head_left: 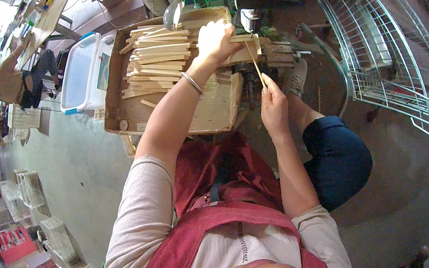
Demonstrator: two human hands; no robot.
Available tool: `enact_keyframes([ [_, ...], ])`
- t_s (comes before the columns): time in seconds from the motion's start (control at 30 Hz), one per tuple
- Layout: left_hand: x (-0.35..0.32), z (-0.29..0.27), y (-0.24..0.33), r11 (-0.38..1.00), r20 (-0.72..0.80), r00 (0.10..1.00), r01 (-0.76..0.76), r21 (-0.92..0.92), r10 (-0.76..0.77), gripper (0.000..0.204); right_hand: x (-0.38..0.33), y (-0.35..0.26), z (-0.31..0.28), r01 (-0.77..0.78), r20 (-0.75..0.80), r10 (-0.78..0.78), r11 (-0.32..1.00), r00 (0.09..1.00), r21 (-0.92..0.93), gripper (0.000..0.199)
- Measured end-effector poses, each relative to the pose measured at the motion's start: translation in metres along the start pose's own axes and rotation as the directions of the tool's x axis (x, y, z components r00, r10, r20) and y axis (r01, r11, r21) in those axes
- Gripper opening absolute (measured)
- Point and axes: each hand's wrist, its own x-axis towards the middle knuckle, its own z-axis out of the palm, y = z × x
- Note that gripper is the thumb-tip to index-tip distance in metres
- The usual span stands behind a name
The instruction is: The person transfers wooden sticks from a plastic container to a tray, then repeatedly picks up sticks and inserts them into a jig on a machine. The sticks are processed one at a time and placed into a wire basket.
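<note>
My left hand (214, 40) reaches forward and grips a flat wooden slat (244, 38) lying across a small machine (262, 52). A metal bangle sits on that wrist. My right hand (273, 103) is closed on the lower end of a thin wooden stick (254, 62) that slants up toward the machine. To the left of my left hand lies a loose pile of wooden slats (153, 58) on a cardboard tray (212, 111). I sit with a red apron over my lap.
A white and blue plastic crate (80, 72) stands left of the tray. A wire rack (387, 54) stands at the upper right. Another person (9, 81) sits at the far left near a workbench. Woven trays (28, 189) lie on the concrete floor.
</note>
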Motion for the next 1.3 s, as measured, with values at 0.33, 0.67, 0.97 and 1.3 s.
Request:
enact_keyframes([
  [0.33, -0.008, 0.005, 0.007, 0.999, -0.190, 0.981, -0.020, 0.034, 0.026, 0.038, 0.000, 0.012, 0.005, 0.047, -0.044, -0.049, 0.998, 0.998, -0.045, 0.036],
  [0.67, -0.023, 0.029, 0.018, 0.973, -0.495, 0.862, -0.193, -0.122, 0.109, 0.014, -0.003, 0.006, 0.006, 0.000, -0.019, -0.001, 0.999, 1.000, -0.043, 0.035],
  [0.97, -0.032, 0.026, 0.017, 0.963, -0.546, 0.823, -0.251, -0.098, 0.159, 0.008, -0.026, -0.014, 0.002, -0.010, -0.103, 0.015, 0.999, 0.995, 0.053, 0.028],
  [1.3, -0.035, 0.029, 0.016, 0.960, -0.589, 0.796, -0.255, -0.114, 0.142, 0.007, 0.006, -0.190, -0.013, 0.661, 0.293, -0.627, 0.496, 0.721, -0.563, 0.017],
])
